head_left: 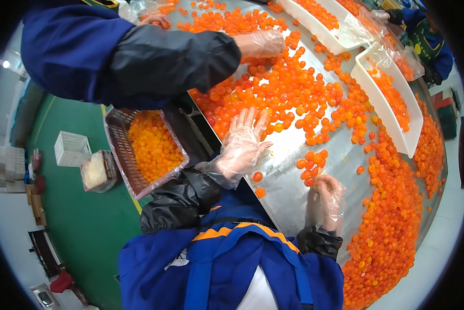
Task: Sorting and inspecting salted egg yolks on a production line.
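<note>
Glossy round orange balls that look like egg yolks (294,85) are spread in a loose layer over a metal table (286,199). My left hand (239,147), in a clear plastic glove, lies open with its fingers spread at the near edge of this layer. My right hand (330,199), gloved too, is closed with its fingers curled together just beside a small cluster of yolks (312,165). Whatever it may hold is hidden. Two single yolks (258,183) sit near the table edge, between my hands and my body.
A co-worker's gloved hand (263,44) reaches over the yolks from the left. White trays (363,77) with yolks stand at the far right, near another person (430,44). A yolk heap (387,232) covers the right side. A lined crate (121,155) of yellower yolks stands left of the table.
</note>
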`<state>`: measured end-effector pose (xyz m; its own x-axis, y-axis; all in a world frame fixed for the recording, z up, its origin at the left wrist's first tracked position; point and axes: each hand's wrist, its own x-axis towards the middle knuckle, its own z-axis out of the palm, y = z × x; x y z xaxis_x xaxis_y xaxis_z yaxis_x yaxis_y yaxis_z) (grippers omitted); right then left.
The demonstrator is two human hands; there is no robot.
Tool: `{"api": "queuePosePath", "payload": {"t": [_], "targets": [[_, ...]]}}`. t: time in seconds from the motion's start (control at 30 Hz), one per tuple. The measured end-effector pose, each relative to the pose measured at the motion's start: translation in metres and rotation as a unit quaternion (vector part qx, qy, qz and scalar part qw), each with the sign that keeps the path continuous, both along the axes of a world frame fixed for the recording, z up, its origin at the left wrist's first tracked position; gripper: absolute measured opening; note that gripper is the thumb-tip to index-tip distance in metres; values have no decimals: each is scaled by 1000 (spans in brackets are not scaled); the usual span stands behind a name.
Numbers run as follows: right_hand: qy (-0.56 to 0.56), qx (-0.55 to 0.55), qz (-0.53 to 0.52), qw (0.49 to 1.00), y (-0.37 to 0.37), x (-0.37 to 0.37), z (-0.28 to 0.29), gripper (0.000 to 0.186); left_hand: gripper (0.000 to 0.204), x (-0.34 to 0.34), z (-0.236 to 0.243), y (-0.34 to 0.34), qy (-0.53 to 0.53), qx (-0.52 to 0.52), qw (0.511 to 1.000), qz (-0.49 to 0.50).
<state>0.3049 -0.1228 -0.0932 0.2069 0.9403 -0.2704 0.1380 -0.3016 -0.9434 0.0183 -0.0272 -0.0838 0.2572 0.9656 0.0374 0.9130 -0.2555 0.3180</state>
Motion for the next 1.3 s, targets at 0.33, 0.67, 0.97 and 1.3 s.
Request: {"api": "queuePosePath", "payload": {"t": [0.33, 0.67, 0.97, 1.3], "targets": [[-54, 96, -24, 994, -3, 8, 3, 9, 65, 1, 4, 2, 1, -24, 999, -24], [-127, 123, -90, 980, -16, 27, 33, 12, 49, -6, -12, 8, -11, 30, 992, -125], [-345, -15, -156, 925, -96, 53, 91, 13, 40, -17, -3, 10, -116, 42, 979, -164], [-360, 49, -626, 690, -321, 70, 74, 28, 24, -21, 4, 8, -185, 89, 970, -127]]}}
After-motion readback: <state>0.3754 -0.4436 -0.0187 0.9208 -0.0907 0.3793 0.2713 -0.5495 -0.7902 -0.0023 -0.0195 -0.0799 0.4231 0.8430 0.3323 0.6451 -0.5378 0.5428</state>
